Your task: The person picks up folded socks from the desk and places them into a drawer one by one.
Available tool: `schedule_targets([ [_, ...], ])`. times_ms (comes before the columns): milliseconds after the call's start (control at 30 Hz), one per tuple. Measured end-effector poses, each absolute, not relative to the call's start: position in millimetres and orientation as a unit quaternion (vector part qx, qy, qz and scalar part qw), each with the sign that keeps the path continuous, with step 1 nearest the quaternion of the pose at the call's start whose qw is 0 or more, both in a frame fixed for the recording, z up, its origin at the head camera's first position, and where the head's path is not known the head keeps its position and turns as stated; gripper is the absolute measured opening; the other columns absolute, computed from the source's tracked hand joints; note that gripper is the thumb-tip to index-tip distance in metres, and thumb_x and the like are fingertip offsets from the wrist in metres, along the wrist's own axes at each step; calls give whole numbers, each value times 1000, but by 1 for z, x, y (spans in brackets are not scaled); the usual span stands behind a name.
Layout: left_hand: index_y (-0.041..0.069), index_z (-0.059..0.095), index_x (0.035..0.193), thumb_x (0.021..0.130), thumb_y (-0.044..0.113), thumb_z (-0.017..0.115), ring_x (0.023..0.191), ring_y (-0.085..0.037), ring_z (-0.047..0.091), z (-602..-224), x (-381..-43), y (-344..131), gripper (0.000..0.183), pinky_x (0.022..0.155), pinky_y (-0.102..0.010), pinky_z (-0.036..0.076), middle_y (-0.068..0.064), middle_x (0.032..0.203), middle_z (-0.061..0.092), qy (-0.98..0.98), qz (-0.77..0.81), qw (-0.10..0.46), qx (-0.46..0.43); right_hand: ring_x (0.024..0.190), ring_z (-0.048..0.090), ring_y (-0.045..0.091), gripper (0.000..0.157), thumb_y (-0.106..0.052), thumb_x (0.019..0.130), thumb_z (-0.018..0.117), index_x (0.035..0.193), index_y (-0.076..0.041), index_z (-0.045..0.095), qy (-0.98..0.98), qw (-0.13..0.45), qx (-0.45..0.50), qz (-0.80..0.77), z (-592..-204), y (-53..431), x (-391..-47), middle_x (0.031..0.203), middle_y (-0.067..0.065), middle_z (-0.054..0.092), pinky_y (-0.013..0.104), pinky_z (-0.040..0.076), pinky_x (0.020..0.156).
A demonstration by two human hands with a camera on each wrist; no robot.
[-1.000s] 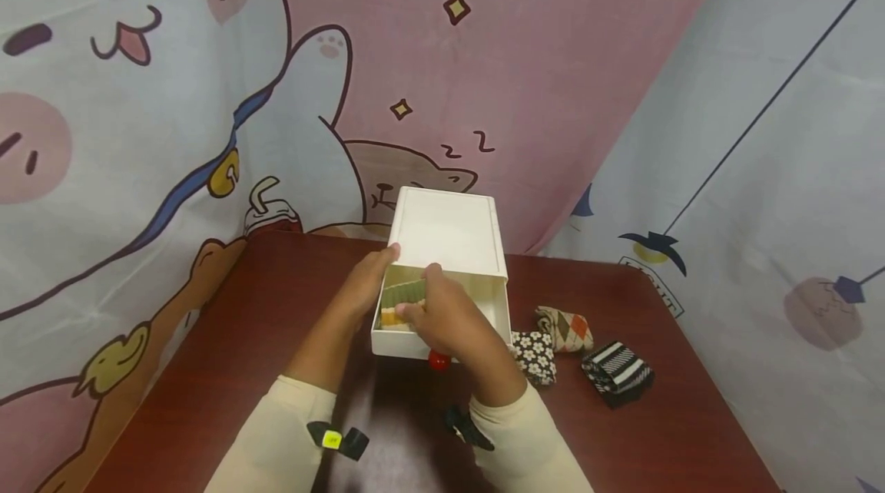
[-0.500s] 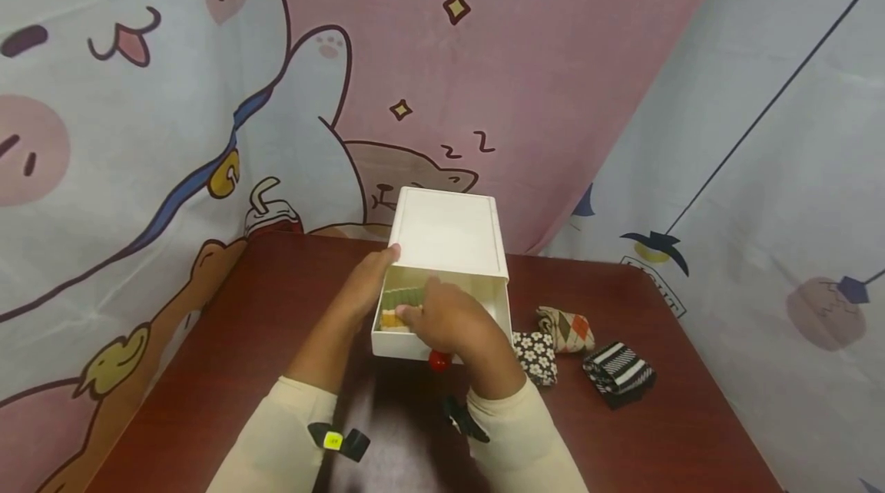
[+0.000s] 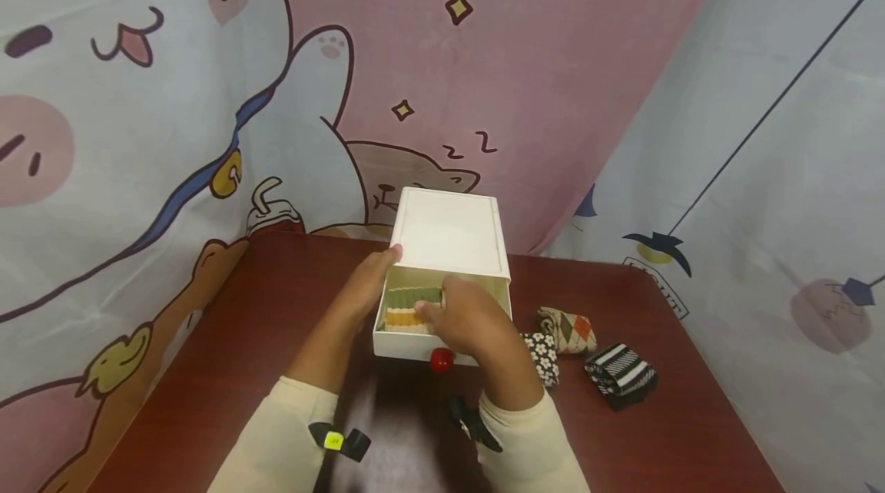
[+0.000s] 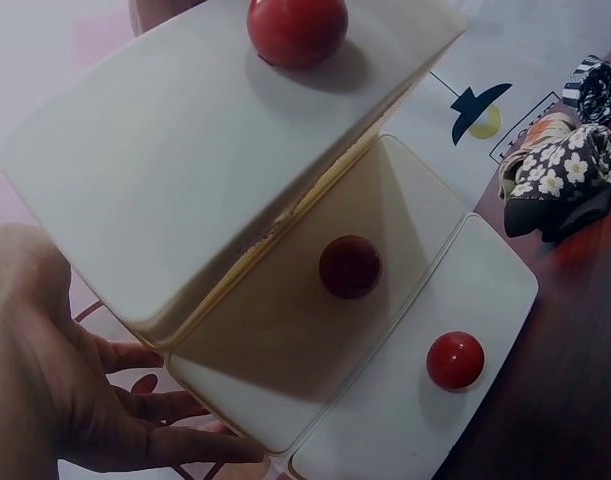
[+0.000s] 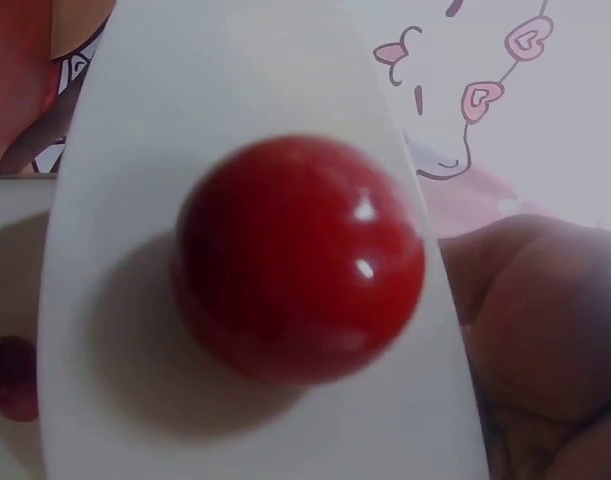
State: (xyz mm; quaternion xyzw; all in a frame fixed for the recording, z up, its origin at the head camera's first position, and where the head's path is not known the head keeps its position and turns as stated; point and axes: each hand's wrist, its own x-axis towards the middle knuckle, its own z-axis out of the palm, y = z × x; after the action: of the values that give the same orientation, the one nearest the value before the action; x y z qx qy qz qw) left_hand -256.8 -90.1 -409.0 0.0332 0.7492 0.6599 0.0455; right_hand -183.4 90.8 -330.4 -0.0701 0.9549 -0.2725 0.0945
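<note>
A white drawer unit (image 3: 449,228) stands on the table with its top drawer (image 3: 401,345) pulled out. Inside it, at the left, lies a folded sock (image 3: 399,318) striped green, yellow and cream. My right hand (image 3: 466,316) reaches into the drawer, thumb against the sock's right part; its other fingers are mostly hidden. Against the unit's left side rests my left hand (image 3: 366,286); the left wrist view shows the left hand (image 4: 95,400) with fingers extended along that side. A red knob (image 5: 300,260) on the drawer front fills the right wrist view.
Right of the unit lie a black floral sock (image 3: 542,357), an argyle sock (image 3: 570,332) and a black-and-white striped sock (image 3: 621,374), all folded. Two lower drawers, each with a red knob (image 4: 455,360), sit pushed in. A printed cloth (image 3: 553,55) hangs behind the table (image 3: 297,263).
My right hand has lowered into the drawer, then slid right along the striped sock, exposing more of it. The sock now lies lower and flatter. My left hand has stayed in place.
</note>
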Motion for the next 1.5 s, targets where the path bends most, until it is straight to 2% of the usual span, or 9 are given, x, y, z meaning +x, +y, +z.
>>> schedule_targets([
  [300,-2,74,115,113,55,39,84,-21,69,-407,-257,-89,67,81,-35,59,-19,100,77,761,646,45,27,79,62,24,31,-23,96,85,106,1,68,953,53,-89,-285,-337,87,-185,90,9,70,40,55,74],
  [500,0,68,129,112,59,36,113,-32,64,-407,-255,-86,69,109,-54,52,-22,123,70,795,605,37,0,77,62,25,33,-22,95,86,107,2,68,956,49,-90,-276,-339,86,-186,88,10,69,40,55,73],
  [567,-1,69,126,112,57,35,110,-32,65,-406,-255,-85,69,107,-52,53,-22,120,71,798,602,35,4,76,62,25,33,-21,95,86,107,3,68,955,51,-88,-278,-339,85,-186,87,10,69,39,55,72],
  [733,-2,73,101,114,51,34,78,-20,67,-405,-257,-86,67,78,-34,58,-10,85,73,778,627,34,30,76,61,24,32,-22,95,85,106,2,68,954,55,-84,-284,-338,87,-185,87,9,69,38,54,70],
  [833,-1,74,99,114,49,35,72,-15,66,-406,-258,-86,65,72,-29,57,-4,79,72,766,641,38,38,76,62,24,33,-26,96,84,108,1,69,951,56,-82,-293,-336,91,-183,88,8,69,37,53,68],
  [967,-3,73,103,114,50,35,75,-16,67,-406,-258,-86,67,75,-30,57,-9,86,74,766,640,38,33,86,68,28,47,-34,96,83,124,1,68,952,44,-74,-294,-334,100,-176,101,13,75,45,60,78],
  [1100,-2,73,110,113,52,35,85,-19,67,-406,-256,-86,66,84,-32,55,-15,98,75,775,631,37,21,85,70,26,60,-36,97,84,138,3,64,954,0,-67,-293,-329,115,-170,99,15,77,47,62,79],
  [1200,-2,73,110,113,52,36,86,-20,69,-407,-256,-86,66,86,-33,55,-18,100,76,772,633,42,18,79,68,24,54,-34,97,84,134,2,68,952,-58,-53,-297,-325,131,-165,89,12,75,43,60,72],
  [1500,-5,72,115,114,51,37,76,-16,71,-409,-256,-88,66,75,-30,60,-21,99,78,754,654,53,27,81,78,29,40,-28,104,77,129,2,68,926,-197,36,-321,-331,189,-155,98,17,79,51,62,75],
])
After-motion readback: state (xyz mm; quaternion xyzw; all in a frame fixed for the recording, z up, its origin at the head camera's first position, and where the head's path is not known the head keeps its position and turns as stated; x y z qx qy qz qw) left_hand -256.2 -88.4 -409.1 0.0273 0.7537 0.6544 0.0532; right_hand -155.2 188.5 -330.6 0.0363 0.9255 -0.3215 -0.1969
